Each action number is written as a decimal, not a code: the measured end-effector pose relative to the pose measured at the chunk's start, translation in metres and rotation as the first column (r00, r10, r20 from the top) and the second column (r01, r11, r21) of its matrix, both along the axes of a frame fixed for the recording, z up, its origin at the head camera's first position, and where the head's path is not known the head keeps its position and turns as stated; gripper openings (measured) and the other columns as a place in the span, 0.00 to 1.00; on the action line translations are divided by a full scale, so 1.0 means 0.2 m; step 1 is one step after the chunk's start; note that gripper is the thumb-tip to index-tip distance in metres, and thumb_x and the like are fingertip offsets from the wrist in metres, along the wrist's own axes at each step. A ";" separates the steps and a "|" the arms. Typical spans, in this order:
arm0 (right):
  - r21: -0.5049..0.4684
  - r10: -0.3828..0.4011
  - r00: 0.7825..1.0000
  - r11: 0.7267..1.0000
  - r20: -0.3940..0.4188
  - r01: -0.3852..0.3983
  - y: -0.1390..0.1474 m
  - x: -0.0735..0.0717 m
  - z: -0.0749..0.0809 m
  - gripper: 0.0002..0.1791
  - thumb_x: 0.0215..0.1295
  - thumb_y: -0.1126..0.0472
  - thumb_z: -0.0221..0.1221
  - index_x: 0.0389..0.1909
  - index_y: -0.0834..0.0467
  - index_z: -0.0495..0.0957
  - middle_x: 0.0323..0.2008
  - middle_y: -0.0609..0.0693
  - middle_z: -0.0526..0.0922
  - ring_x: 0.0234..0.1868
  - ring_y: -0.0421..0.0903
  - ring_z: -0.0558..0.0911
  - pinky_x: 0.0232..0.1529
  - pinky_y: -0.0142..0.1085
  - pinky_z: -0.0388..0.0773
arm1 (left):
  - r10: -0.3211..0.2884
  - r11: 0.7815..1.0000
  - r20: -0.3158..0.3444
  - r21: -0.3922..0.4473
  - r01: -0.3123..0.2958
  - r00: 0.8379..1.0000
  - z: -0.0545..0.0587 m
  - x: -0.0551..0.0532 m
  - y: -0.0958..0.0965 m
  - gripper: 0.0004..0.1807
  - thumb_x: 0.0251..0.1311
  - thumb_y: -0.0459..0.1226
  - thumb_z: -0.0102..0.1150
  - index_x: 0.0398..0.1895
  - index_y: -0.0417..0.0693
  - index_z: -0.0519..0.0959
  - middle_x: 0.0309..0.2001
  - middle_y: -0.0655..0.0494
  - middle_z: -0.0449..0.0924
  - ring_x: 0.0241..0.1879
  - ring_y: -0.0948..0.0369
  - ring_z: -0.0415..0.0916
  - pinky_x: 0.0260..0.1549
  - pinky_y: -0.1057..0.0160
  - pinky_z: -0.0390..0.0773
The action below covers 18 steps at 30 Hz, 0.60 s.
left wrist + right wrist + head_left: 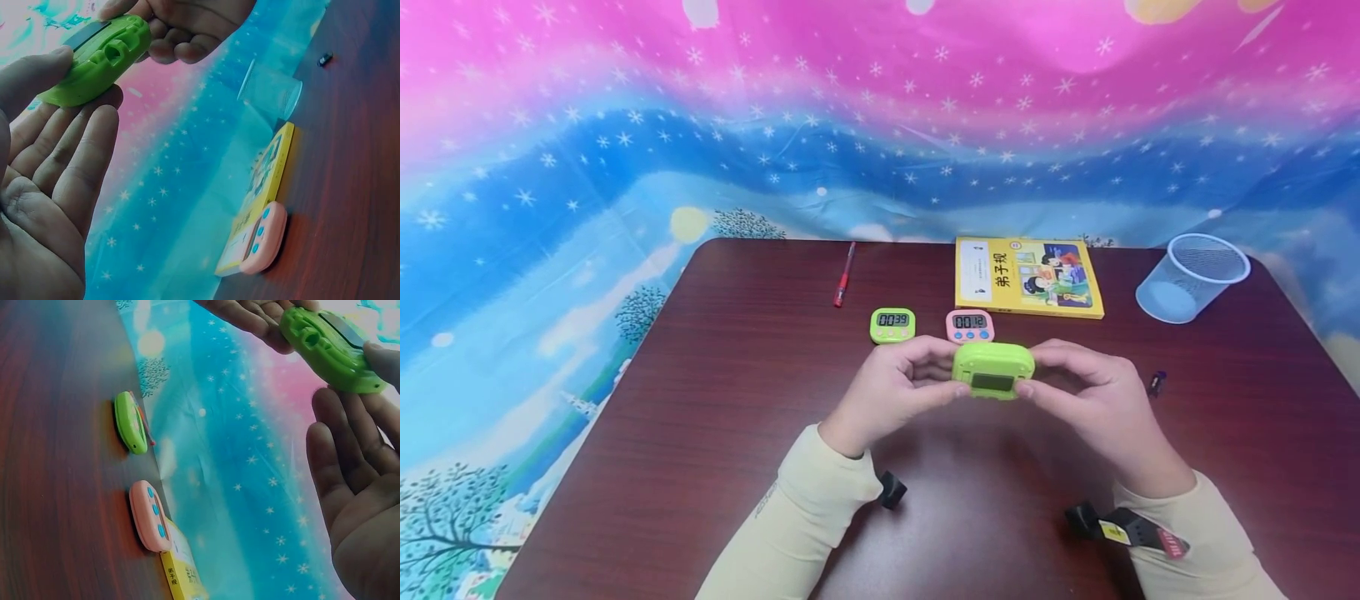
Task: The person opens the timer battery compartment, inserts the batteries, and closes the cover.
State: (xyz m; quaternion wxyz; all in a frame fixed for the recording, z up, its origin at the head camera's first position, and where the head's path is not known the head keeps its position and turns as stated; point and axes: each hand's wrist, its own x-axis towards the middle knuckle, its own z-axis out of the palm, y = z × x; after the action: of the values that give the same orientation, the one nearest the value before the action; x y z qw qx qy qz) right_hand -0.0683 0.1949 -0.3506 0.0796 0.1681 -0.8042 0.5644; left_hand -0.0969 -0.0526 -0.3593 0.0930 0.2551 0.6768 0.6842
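Note:
A light green digital timer [994,358] is held up above the table, its back with a dark rectangular strip turned toward me. My left hand [891,387] pinches its left end between thumb and fingers. On the opposite end, my right hand [1105,408] pinches it the same way. Slots and a notch show along the timer's edge [112,53] in the left wrist view. Behind the hands, a second green timer [892,325] lies face up showing 00 39. Beside it a pink timer [970,323] shows 00 12, its lower edge close behind the held timer.
A red pen [844,279] lies at the back left. A yellow book [1030,277] lies behind the pink timer. At the back right stands a tilted-looking white mesh cup [1191,279]. A small dark object [1157,383] lies right of my right hand on the brown table [722,400].

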 end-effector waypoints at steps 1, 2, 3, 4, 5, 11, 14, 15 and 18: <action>-0.002 -0.006 1.000 1.000 -0.008 0.006 -0.01 0.00 0.00 0.21 0.55 0.76 0.70 0.51 0.62 0.84 0.43 0.49 0.86 0.41 0.43 0.84 0.42 0.30 0.84 | 0.004 1.000 0.012 0.002 -0.004 1.000 0.00 0.00 0.00 0.19 0.54 0.23 0.70 0.51 0.33 0.81 0.44 0.41 0.86 0.41 0.58 0.86 0.45 0.56 0.86; -0.002 -0.012 1.000 1.000 -0.019 0.012 -0.01 0.00 0.00 0.23 0.55 0.76 0.70 0.53 0.62 0.83 0.44 0.48 0.85 0.42 0.43 0.84 0.43 0.30 0.84 | 0.008 1.000 0.029 0.005 -0.008 1.000 0.00 0.00 0.00 0.19 0.55 0.24 0.70 0.51 0.34 0.81 0.43 0.41 0.86 0.41 0.58 0.86 0.45 0.57 0.86; 0.000 -0.019 0.999 1.000 -0.042 0.019 -0.02 0.01 0.00 0.27 0.53 0.77 0.71 0.56 0.61 0.82 0.45 0.48 0.85 0.43 0.42 0.84 0.43 0.30 0.84 | 0.012 1.000 0.050 0.008 -0.012 0.999 0.00 0.00 0.00 0.19 0.55 0.25 0.70 0.51 0.34 0.81 0.43 0.42 0.86 0.41 0.58 0.86 0.45 0.57 0.86; 0.006 -0.026 0.997 1.000 -0.073 0.026 -0.02 0.01 0.00 0.30 0.50 0.78 0.72 0.58 0.61 0.81 0.46 0.48 0.84 0.43 0.42 0.84 0.44 0.30 0.84 | 0.016 1.000 0.072 0.008 -0.016 0.997 0.00 0.00 0.00 0.19 0.55 0.26 0.70 0.51 0.34 0.81 0.43 0.43 0.86 0.41 0.57 0.86 0.45 0.57 0.85; 0.014 -0.027 0.994 0.999 -0.107 0.028 -0.03 0.01 0.00 0.35 0.47 0.79 0.73 0.59 0.60 0.80 0.48 0.49 0.83 0.45 0.41 0.83 0.44 0.29 0.83 | 0.019 1.000 0.096 0.006 -0.020 0.995 0.00 0.00 0.01 0.18 0.56 0.26 0.70 0.51 0.35 0.81 0.43 0.44 0.86 0.41 0.57 0.86 0.45 0.57 0.85; 0.201 0.038 0.941 0.979 -0.335 0.032 -0.07 -0.01 -0.01 0.50 0.30 0.73 0.83 0.64 0.58 0.76 0.57 0.51 0.79 0.56 0.39 0.77 0.53 0.22 0.75 | 0.009 1.000 0.249 -0.002 -0.009 0.968 -0.01 -0.01 0.01 0.16 0.57 0.29 0.70 0.50 0.36 0.82 0.40 0.48 0.87 0.38 0.59 0.86 0.48 0.52 0.84; 0.270 0.081 0.928 0.963 -0.363 0.021 -0.07 -0.02 -0.01 0.49 0.31 0.69 0.83 0.63 0.58 0.77 0.58 0.51 0.79 0.59 0.40 0.75 0.59 0.22 0.71 | -0.011 1.000 0.307 0.018 0.006 0.952 -0.01 -0.02 0.00 0.16 0.58 0.29 0.69 0.50 0.35 0.82 0.39 0.47 0.87 0.36 0.60 0.85 0.49 0.49 0.83; 0.283 0.089 0.928 0.959 -0.361 0.018 -0.07 -0.02 -0.01 0.48 0.33 0.68 0.83 0.63 0.58 0.77 0.58 0.51 0.79 0.59 0.40 0.75 0.60 0.22 0.70 | -0.019 1.000 0.321 0.026 0.012 0.947 -0.01 -0.02 0.00 0.16 0.58 0.28 0.69 0.50 0.34 0.81 0.39 0.47 0.87 0.36 0.60 0.85 0.49 0.50 0.83; 0.286 0.104 0.926 0.958 -0.363 0.005 -0.06 -0.02 -0.02 0.45 0.35 0.66 0.82 0.62 0.59 0.78 0.58 0.51 0.79 0.59 0.40 0.76 0.60 0.23 0.71 | -0.046 0.998 0.352 0.050 0.030 0.935 -0.01 -0.03 0.00 0.16 0.58 0.27 0.68 0.50 0.33 0.81 0.39 0.47 0.87 0.36 0.60 0.85 0.48 0.53 0.84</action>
State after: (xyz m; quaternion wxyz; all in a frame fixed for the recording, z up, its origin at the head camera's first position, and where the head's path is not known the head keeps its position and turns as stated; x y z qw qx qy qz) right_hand -0.0718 0.1834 -0.3551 0.1922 0.3026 -0.8417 0.4039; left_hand -0.1020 -0.0522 -0.3621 0.2205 0.1434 0.6290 0.7315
